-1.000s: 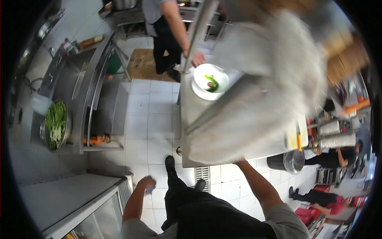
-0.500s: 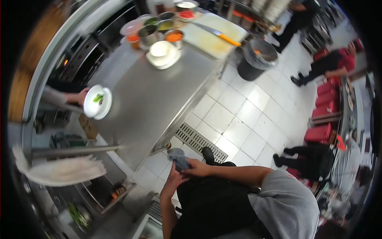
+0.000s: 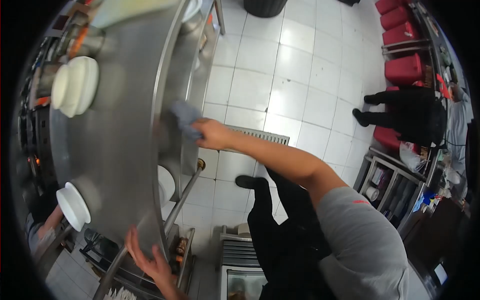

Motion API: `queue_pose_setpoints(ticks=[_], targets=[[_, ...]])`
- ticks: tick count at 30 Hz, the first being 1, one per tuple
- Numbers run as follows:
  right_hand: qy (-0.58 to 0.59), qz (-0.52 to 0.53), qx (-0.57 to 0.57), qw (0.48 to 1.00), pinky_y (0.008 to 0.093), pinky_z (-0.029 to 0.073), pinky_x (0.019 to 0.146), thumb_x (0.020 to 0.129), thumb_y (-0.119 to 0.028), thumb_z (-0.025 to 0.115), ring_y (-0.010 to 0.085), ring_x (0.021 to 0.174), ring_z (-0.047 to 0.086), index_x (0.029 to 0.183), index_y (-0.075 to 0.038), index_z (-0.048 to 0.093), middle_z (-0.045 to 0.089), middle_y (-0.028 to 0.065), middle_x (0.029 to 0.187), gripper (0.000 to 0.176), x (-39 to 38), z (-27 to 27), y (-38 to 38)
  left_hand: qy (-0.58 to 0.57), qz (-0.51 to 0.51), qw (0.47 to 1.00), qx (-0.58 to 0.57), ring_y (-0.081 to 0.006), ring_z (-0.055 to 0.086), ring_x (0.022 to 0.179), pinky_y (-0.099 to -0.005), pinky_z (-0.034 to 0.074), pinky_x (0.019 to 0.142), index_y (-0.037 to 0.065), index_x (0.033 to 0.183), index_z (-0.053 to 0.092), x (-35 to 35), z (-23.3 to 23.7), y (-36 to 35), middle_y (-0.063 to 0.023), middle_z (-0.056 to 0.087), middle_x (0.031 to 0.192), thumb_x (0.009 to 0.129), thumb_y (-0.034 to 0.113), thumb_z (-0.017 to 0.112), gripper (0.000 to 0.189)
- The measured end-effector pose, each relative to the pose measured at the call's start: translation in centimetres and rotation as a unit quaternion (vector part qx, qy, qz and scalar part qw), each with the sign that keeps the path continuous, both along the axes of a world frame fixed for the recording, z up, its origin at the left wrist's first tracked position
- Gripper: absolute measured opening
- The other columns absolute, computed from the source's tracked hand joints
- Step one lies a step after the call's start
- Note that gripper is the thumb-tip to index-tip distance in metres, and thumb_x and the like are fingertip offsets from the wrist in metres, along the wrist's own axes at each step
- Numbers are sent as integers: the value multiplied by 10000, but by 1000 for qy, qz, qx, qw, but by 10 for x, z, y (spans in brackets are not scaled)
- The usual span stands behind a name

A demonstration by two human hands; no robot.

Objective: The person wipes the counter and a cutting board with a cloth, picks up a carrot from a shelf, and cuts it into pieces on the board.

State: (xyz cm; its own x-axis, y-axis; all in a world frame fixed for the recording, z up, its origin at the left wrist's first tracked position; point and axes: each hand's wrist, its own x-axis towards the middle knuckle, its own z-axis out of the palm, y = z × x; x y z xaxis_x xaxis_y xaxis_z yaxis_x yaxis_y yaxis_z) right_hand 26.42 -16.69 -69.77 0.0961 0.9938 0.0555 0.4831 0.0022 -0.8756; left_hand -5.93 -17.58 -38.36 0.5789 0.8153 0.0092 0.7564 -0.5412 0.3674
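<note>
My right hand [image 3: 215, 134] grips a bunched grey-blue cloth [image 3: 184, 117], held out at the front edge of the steel table [image 3: 127, 135]. The cloth is slightly blurred and overlaps the space over the lower shelf. My left hand [image 3: 150, 262] is empty, fingers spread, by the near corner of the table. Up the tabletop stands a stack of white dishes [image 3: 82, 87]. Near the far left side sits a white bowl [image 3: 73, 206], with another person's hand [image 3: 54, 216] right behind it.
A white plate [image 3: 166, 185] shows on the shelf below the tabletop. A metal bar [image 3: 172, 212] runs off the table's near end. Red bins [image 3: 404, 69] and a person in black trousers [image 3: 405, 107] are across the tiled floor, which has a drain grate [image 3: 265, 135].
The cloth was between both hands close to my body. My right hand has carried it out to the table edge, and my left hand has let go. The view has swung nearer the table.
</note>
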Motion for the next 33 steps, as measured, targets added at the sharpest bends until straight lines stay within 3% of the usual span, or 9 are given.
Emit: queue_pose_setpoints(ticks=[5,12,16,17,19,21,26,29,33], targets=[[-268,176,-36,947,530,206,1272,903,-350,663,375,1538,286,1390,-147,640,448,157,1590,528,-131,-49,27,118,-93,988,31,-439,237,1549,-566,184,1241,-7,1592,324,63,-59,60,-245,298,1658,896,348,695,865],[-241,104,244,933,497,254,1275,894,-348,628,314,1482,402,1319,-127,683,577,76,1478,482,-73,-127,88,176,-119,972,106,-467,234,1539,-600,195,1229,-8,1611,272,48,-74,74,-260,242,1672,964,412,649,859],[-268,-52,153,950,556,269,1229,921,-370,614,383,1474,384,1357,-151,653,524,89,1537,490,100,-146,192,187,-122,966,129,-449,277,1526,-581,227,1231,-4,1611,271,52,-71,72,-275,274,1648,975,430,648,858],[-321,-60,137,935,553,267,1231,935,-396,603,377,1469,386,1386,-156,631,511,93,1548,512,128,-134,213,140,-136,969,153,-484,438,1394,-632,369,1103,-34,1511,450,62,-70,77,-315,382,1557,989,468,669,757],[-378,-75,119,915,551,266,1232,949,-422,592,371,1464,388,1416,-162,608,498,97,1559,534,144,-119,233,155,-134,970,130,-517,328,1449,-664,303,1129,-22,1560,368,48,-71,76,-321,296,1602,959,507,690,863],[-466,-49,-27,883,536,281,1228,924,-448,623,365,1431,423,1398,-149,620,543,106,1509,561,113,-99,256,166,-125,972,112,-533,275,1488,-687,265,1150,-10,1596,319,52,-68,76,-328,260,1626,942,536,701,934],[-238,165,51,956,505,305,1217,909,-397,658,329,1418,444,1331,-118,658,615,121,1406,506,117,-101,253,169,-153,965,129,-529,283,1490,-695,260,1154,6,1609,295,31,-73,82,-328,277,1621,940,544,700,950],[-342,-133,162,916,512,282,1232,884,-349,688,335,1456,409,1254,-98,698,591,123,1438,448,150,-127,251,187,-136,966,115,-529,279,1491,-693,256,1158,11,1611,298,37,-65,75,-327,274,1623,935,541,709,952],[-335,-253,118,900,524,266,1244,861,-319,678,378,1481,374,1268,-60,675,562,134,1479,483,80,-131,220,188,-141,965,115,-527,274,1493,-699,247,1164,16,1615,289,40,-64,76,-317,273,1628,943,515,708,936]])
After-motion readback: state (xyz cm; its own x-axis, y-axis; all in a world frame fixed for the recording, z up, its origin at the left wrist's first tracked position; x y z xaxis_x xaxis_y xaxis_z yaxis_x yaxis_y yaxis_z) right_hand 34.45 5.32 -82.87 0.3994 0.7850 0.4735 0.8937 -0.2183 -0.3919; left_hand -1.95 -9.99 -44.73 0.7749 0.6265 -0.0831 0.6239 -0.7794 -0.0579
